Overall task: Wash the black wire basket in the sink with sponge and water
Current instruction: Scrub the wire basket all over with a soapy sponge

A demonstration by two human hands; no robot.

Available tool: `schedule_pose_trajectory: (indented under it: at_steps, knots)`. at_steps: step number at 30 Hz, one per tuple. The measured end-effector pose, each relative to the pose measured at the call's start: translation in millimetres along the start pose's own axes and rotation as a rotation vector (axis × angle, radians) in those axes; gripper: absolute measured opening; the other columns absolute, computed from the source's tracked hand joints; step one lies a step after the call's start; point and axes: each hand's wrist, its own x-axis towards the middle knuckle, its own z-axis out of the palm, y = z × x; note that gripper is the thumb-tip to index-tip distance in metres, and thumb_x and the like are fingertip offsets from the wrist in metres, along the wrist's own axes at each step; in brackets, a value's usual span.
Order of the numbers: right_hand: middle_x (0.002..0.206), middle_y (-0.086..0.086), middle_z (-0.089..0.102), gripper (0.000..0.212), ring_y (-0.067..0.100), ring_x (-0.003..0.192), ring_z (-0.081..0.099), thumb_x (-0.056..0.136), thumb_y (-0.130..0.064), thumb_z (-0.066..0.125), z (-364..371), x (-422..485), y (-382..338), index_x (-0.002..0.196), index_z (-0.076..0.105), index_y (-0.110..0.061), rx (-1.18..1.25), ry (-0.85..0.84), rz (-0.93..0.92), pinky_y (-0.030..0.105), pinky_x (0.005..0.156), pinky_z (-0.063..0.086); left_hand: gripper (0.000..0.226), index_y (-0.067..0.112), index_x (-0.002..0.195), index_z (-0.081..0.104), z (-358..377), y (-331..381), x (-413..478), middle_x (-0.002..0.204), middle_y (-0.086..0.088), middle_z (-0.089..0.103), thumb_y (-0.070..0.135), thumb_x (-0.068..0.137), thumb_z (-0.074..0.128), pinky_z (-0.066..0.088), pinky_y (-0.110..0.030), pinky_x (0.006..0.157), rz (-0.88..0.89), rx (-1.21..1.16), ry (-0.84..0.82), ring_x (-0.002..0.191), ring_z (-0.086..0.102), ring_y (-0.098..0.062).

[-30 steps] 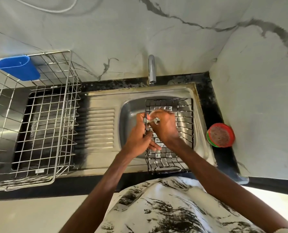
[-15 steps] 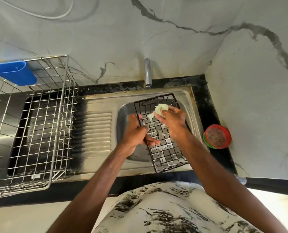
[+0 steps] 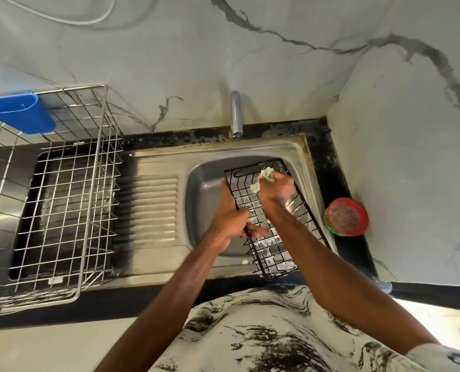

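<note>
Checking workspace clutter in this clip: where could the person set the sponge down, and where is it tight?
Free: the ribbed drainboard between the steel dish rack and the sink, and the basin floor left of the black wire basket. Crowded: the basin's right side, filled by the basket, left hand and right hand with sponge; the red bowl takes the right counter.

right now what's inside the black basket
The right hand is in the black basket, scrubbing its far end with a pale sponge. White suds cling to the floor wires. The hand and forearm cover part of the floor.
</note>
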Motion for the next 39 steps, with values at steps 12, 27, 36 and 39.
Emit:
schedule_pose_trajectory:
  at_steps: [12,27,36,39]
  knots:
    - [0.086,0.006,0.075,0.018,0.007,0.062,0.067,0.08,0.001,0.075,15,-17,-14,0.095,0.078,-0.006,-0.121,-0.428,-0.059,0.012,0.052,0.051,0.107,0.048,0.159,-0.018,-8,4,11,0.165,-0.019,0.03,-0.013,0.099,0.047,0.065,-0.042,0.057,0.049,0.067,-0.004,0.068,0.077,-0.034]
    - [0.084,0.01,0.073,0.006,0.016,0.067,0.067,0.087,-0.004,0.073,-6,-7,-26,0.087,0.068,-0.007,0.397,-0.13,0.309,0.02,0.052,0.052,0.103,0.048,0.159,-0.014,-1,-5,11,0.166,-0.024,0.026,-0.011,0.101,0.047,0.065,-0.039,0.06,0.037,0.048,-0.007,0.072,0.078,-0.034]
    - [0.082,0.009,0.076,0.008,0.015,0.067,0.068,0.081,-0.01,0.078,8,-27,-28,0.083,0.072,-0.015,-0.01,-0.435,-0.165,0.032,0.063,0.061,0.096,0.042,0.161,-0.002,-15,6,18,0.163,-0.02,0.032,-0.011,0.1,0.048,0.063,-0.048,0.054,0.106,0.167,0.011,0.07,0.077,-0.039]
    - [0.084,0.01,0.077,0.012,0.017,0.071,0.071,0.082,-0.007,0.079,8,-23,-26,0.093,0.074,-0.009,-0.009,-0.465,-0.093,0.031,0.064,0.062,0.101,0.05,0.159,-0.001,-15,7,12,0.168,-0.014,0.021,-0.016,0.098,0.045,0.062,-0.056,0.061,0.12,0.184,-0.007,0.072,0.077,-0.041]
